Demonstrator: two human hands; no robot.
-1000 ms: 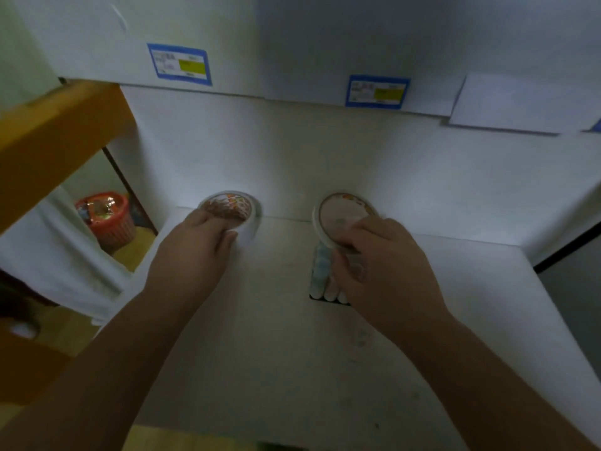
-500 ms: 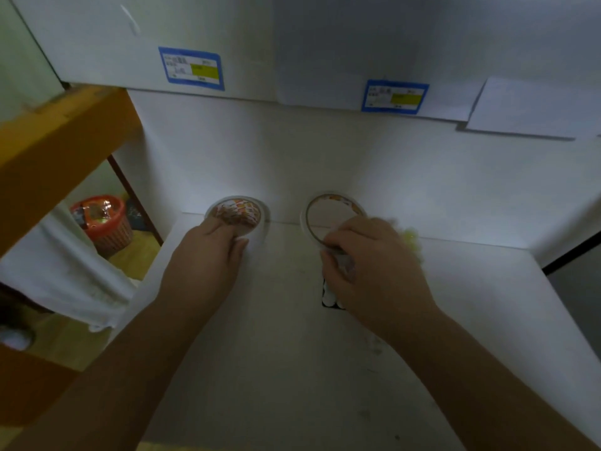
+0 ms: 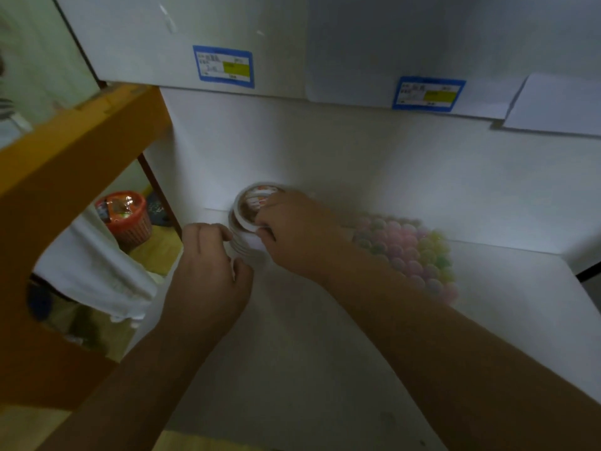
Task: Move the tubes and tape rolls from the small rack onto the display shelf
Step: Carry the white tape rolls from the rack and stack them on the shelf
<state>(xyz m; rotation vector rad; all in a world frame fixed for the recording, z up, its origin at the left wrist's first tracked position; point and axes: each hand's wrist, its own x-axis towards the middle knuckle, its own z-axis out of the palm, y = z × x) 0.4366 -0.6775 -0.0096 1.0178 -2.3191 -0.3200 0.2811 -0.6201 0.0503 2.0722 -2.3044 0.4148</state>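
Observation:
At the back left of the white display shelf (image 3: pixel 292 369) stands a short stack of white tape rolls (image 3: pixel 247 250). My right hand (image 3: pixel 299 232) grips the top tape roll (image 3: pixel 249 205), which has a printed label in its middle and sits tilted on the stack. Curled around the stack's left side, my left hand (image 3: pixel 208 265) holds the lower rolls. To the right lies a pack of pastel-capped tubes (image 3: pixel 409 245), pink, green and yellow, partly hidden by my right forearm.
An orange wooden frame (image 3: pixel 65 151) rises at the left edge of the shelf. Beyond it sit a red basket (image 3: pixel 123 216) and a white cloth (image 3: pixel 94 275). Blue price labels (image 3: pixel 222 66) (image 3: pixel 427 92) mark the shelf edge above. A white back wall closes the shelf.
My right hand carried its tape roll left onto the roll under my left hand, making a stack. The tube pack it covered now lies exposed. The view shifted left.

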